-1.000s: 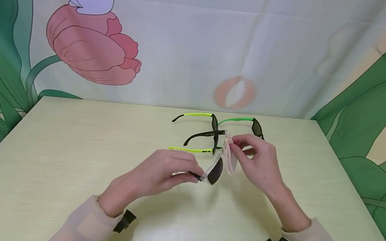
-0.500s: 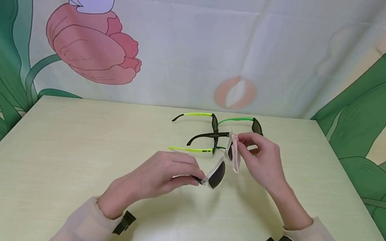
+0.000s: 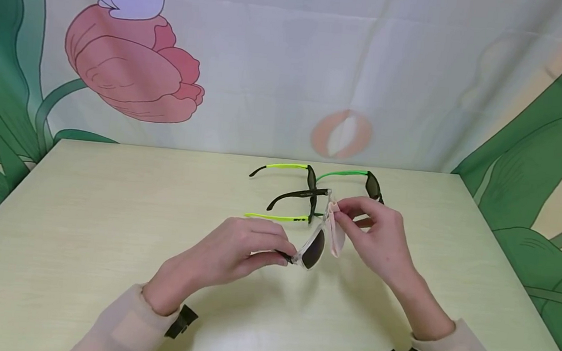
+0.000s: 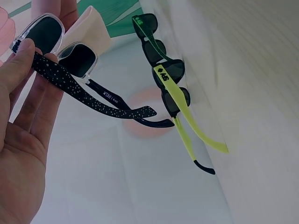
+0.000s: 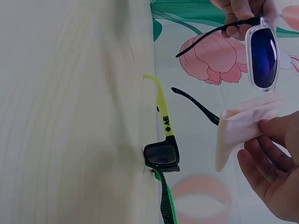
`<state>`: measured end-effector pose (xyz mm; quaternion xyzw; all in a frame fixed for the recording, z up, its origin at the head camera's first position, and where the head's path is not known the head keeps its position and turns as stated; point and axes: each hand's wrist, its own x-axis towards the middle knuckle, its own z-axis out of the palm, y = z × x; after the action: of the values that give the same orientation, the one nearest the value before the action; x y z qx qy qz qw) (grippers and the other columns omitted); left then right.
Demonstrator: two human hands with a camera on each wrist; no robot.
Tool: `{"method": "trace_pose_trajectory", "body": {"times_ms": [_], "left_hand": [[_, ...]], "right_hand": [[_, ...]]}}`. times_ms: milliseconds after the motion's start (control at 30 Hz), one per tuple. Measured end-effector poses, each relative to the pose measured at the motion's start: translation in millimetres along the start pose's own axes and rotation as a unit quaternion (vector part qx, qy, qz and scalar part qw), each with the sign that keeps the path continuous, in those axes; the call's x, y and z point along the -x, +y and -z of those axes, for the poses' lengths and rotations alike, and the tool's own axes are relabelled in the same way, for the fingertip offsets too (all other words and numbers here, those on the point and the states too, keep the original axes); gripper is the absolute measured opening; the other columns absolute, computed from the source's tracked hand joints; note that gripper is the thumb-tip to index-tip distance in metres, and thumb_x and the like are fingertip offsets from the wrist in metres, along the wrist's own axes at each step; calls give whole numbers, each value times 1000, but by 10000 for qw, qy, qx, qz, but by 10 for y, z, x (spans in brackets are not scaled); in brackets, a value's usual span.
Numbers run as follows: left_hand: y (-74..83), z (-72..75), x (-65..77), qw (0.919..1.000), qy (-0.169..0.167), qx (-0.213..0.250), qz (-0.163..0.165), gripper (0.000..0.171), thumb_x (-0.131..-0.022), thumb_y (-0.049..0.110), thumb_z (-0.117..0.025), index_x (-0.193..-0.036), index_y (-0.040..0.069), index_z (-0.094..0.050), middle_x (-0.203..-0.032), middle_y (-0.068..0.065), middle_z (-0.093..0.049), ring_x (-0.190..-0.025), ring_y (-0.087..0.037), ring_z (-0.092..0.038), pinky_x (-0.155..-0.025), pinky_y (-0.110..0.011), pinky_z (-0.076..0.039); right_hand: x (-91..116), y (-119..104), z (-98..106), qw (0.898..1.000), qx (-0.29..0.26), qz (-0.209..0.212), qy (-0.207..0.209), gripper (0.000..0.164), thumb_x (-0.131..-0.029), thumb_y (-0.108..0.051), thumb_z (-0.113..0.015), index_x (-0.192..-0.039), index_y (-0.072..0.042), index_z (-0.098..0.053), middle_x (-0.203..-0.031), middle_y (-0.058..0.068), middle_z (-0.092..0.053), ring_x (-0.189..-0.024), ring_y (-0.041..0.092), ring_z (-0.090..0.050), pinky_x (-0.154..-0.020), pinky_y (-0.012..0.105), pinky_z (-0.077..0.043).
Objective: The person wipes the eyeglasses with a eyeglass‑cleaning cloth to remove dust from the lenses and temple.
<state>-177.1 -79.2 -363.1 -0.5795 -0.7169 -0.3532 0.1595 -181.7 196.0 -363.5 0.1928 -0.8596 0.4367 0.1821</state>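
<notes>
Clear-framed sunglasses [image 3: 313,249] with dark lenses and black temples are held above the table. My left hand [image 3: 239,250] pinches one temple near its hinge; the left wrist view shows white specks on that temple [image 4: 74,88]. A pale pink cloth [image 3: 336,230] is pinched between the thumb and fingers of my right hand [image 3: 378,234]. Folded over, the cloth [image 5: 243,123] lies against the front of the far lens and covers it in the right wrist view. The near lens [image 5: 264,58] is uncovered and looks blue there.
Behind the held pair, black sunglasses with yellow temples [image 3: 282,218] stand on the table [image 3: 106,227]. Another pair with green temples [image 3: 343,173] stands to their right, partly hidden by my right hand. A printed curtain [image 3: 270,74] hangs beyond the table's far edge.
Both hands have stayed at the sunglasses. The cloth and right hand shifted slightly right, then back left and a little down; the sunglasses tilted slightly right and back with them.
</notes>
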Motion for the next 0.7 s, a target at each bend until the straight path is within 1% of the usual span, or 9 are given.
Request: {"method": "trace_pose_trajectory", "body": {"times_ms": [167, 300, 533, 700], "left_hand": [[-31, 0, 16, 10000, -12, 5, 79, 19, -89, 2, -79, -105, 10, -75, -97, 8, -70, -83, -2, -64, -74, -15, -52], [-46, -3, 22, 10000, -10, 45, 88, 20, -89, 2, -79, -105, 11, -74, -97, 7, -70, -83, -2, -63, -74, -16, -52], [-38, -6, 15, 10000, -26, 50, 3, 18, -90, 3, -79, -106, 10, -75, -98, 7, -71, -84, -2, -63, -75, -15, -52], [-22, -14, 1, 10000, -30, 9, -81, 18, -89, 3, -80, -105, 10, -76, -97, 7, -70, -82, -2, -62, -75, -14, -52]], "right_hand": [[20, -48, -20, 9997, -11, 210, -103, 15, -89, -2, -80, -103, -8, -77, -92, -4, -73, -82, 11, -67, -70, 30, -60], [25, -61, -23, 9994, -16, 328, -140, 14, -89, -1, -80, -101, -7, -77, -92, -2, -73, -82, 11, -66, -69, 30, -60], [8, -36, -8, 9994, 145, 291, -139, 16, -89, -2, -80, -105, -6, -77, -94, -1, -74, -82, 11, -67, -69, 32, -60], [-17, 32, 3, 9995, 239, 183, -77, 12, -92, -6, -78, -104, -7, -77, -93, 2, -74, -83, 11, -67, -67, 36, -60]]}}
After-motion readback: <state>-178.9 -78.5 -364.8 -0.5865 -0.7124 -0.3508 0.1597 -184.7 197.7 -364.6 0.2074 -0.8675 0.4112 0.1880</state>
